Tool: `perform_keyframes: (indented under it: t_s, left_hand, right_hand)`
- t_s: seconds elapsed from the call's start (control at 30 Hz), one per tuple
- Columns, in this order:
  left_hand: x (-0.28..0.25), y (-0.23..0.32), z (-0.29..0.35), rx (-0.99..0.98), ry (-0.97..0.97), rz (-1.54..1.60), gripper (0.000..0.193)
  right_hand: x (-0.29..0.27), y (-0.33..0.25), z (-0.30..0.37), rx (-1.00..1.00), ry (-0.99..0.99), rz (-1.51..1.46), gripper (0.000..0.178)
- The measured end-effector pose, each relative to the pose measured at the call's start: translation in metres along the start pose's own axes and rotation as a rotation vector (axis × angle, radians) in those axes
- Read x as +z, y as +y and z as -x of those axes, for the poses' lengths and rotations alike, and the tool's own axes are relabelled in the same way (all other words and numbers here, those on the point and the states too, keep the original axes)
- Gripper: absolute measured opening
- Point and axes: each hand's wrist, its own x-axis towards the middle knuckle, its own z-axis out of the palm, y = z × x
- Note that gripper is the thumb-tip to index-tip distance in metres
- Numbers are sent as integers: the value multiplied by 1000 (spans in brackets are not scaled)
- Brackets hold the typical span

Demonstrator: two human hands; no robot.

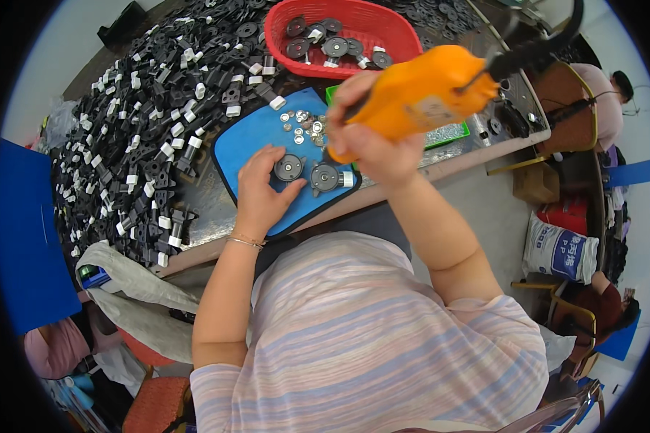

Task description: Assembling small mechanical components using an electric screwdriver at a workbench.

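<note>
My right hand (383,148) is wrapped round an orange electric screwdriver (430,90), a black cord at its far end. Its near tip points down toward the blue mat (231,141), over a black caster wheel (325,177) with a white end. Beside that, my left hand (260,189) lies on the mat, thumb and fingers curved round the edge of a second round black wheel (289,167). Small silver metal discs (298,130) are scattered on the mat just beyond both wheels.
A large heap of black parts with white ends (159,137) covers the table's left side. Beyond the mat stands a red basket (276,43) holding several wheels. A green tray (464,130) is partly hidden behind my right hand. Other people sit at the right and lower left.
</note>
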Motion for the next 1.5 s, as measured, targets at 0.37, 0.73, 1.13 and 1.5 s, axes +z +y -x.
perform_keyframes:
  t_s: [0.37,0.73,1.13,1.5]
  left_hand:
    - [-2,0,-2,-27,-21,54,50]
    - [1,1,-1,-13,11,31,40]
    - [-2,3,1,-9,-18,-39,47]
    - [1,1,0,-10,-28,-30,49]
  right_hand:
    - [34,23,0,217,-42,-56,27]
    - [38,32,-6,175,-212,25,34]
    - [-37,-20,-16,2,-92,-155,32]
    - [-84,-6,12,4,277,140,30]
